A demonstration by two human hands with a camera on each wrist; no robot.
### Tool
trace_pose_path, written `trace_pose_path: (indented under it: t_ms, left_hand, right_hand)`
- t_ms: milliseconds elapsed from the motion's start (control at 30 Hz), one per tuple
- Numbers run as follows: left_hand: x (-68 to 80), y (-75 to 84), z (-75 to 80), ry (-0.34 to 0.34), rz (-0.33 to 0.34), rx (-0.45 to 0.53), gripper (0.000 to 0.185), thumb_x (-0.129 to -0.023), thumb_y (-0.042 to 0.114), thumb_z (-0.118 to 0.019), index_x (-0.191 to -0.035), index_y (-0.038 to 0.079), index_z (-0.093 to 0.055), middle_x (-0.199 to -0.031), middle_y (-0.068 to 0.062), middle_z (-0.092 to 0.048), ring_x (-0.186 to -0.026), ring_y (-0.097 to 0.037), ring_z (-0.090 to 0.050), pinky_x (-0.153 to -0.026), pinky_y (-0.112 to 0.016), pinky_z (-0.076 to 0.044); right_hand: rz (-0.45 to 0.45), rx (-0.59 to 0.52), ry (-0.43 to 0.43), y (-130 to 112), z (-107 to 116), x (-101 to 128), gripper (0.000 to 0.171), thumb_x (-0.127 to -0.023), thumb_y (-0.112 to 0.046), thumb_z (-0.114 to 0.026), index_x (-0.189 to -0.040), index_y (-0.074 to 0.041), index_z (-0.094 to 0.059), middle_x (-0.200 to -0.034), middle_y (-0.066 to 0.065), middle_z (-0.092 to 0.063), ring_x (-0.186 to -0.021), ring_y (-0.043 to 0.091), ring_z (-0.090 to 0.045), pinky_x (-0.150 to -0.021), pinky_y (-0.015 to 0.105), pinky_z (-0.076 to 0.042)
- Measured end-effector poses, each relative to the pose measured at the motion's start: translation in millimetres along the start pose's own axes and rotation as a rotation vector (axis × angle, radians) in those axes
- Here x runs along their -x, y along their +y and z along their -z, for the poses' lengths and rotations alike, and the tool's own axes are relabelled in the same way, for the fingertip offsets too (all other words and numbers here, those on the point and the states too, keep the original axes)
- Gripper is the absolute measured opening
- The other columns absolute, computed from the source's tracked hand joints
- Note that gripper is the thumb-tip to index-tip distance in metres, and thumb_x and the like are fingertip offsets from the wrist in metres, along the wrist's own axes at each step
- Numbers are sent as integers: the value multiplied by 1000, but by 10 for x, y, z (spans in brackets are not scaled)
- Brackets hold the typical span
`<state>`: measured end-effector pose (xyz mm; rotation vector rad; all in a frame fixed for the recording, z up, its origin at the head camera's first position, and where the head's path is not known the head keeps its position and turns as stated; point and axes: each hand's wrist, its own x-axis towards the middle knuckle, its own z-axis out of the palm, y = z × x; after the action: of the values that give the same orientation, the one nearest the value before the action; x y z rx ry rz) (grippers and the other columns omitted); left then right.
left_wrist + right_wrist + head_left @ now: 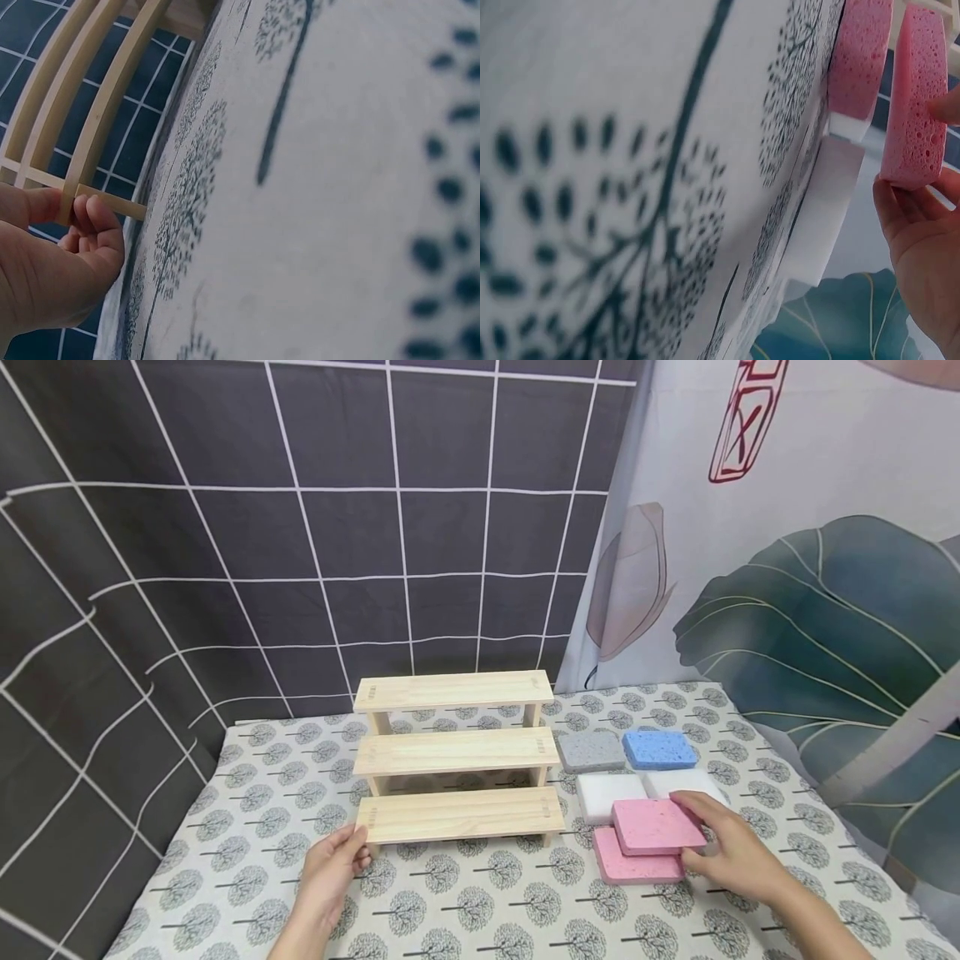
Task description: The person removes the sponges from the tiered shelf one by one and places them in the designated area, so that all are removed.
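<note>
A pink sponge (654,827) is held by its right end between the thumb and fingers of my right hand (731,852). It overlaps a second pink sponge (637,867) lying on the cloth; in the right wrist view a gap shows between the held sponge (919,97) and the lower one (861,56). My left hand (330,864) pinches the front left corner of the lowest step of a three-step wooden shelf (461,814). Thumb and fingers of the left hand (64,255) close on that board's end in the left wrist view.
Behind the pink sponges lie two white sponges (609,797), then a grey sponge (591,750) and a blue sponge (660,749). A tree-patterned cloth (465,910) covers the table. Dark gridded fabric (450,535) hangs behind, and a leaf-printed curtain (832,627) hangs at right.
</note>
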<state>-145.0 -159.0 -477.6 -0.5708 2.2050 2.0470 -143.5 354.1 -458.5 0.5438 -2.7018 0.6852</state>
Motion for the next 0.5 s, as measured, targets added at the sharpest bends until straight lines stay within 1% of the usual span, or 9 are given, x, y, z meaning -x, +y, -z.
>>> trace_pose_path:
  t_ms: [100, 167, 267, 367, 500]
  left_hand:
    - [0, -4, 1, -2, -3, 2, 51, -97, 27, -48, -132, -10, -41, -96, -7, -53, -84, -15, -54, -70, -20, -52]
    - [-2, -7, 2, 0, -1, 5, 51, -97, 27, -49, -131, -10, -42, -96, -7, -53, -85, -15, -54, -70, -19, -52]
    - [-3, -12, 3, 2, 3, 9, 51, -97, 27, -50, -131, -9, -42, -97, -7, -54, -85, -15, -54, -70, -19, -52]
    - [-2, -11, 2, 2, 8, 9, 51, -97, 27, -50, -132, -9, -42, -97, -7, -54, -85, -15, -54, -70, -19, -52]
    - [0, -5, -1, 3, 6, 8, 51, -97, 27, -50, -132, -9, -42, -97, -7, -54, -85, -15, -54, -70, -19, -52]
  right_hand:
    - [-24, 15, -3, 23, 31, 18, 77, -58, -6, -81, -128, -2, -51, -125, 8, -55, -100, 19, -56, -83, 19, -43]
    - [-26, 18, -7, 43, 49, 32, 76, -58, -6, -81, -128, -1, -51, -125, 9, -55, -99, 18, -55, -82, 20, -44]
    - [-24, 16, -4, 86, 63, 54, 76, -58, -6, -81, -128, -1, -51, -124, 9, -54, -99, 13, -54, -83, 11, -40]
    - [-15, 4, 3, 129, 75, 73, 76, -57, -4, -81, -127, 0, -51, -124, 10, -54, -102, 6, -50, -86, 2, -30]
    - [-17, 1, 11, 171, 102, 92, 78, -56, -3, -80, -128, -1, -50, -124, 12, -54, -107, 4, -46, -89, -4, -20]
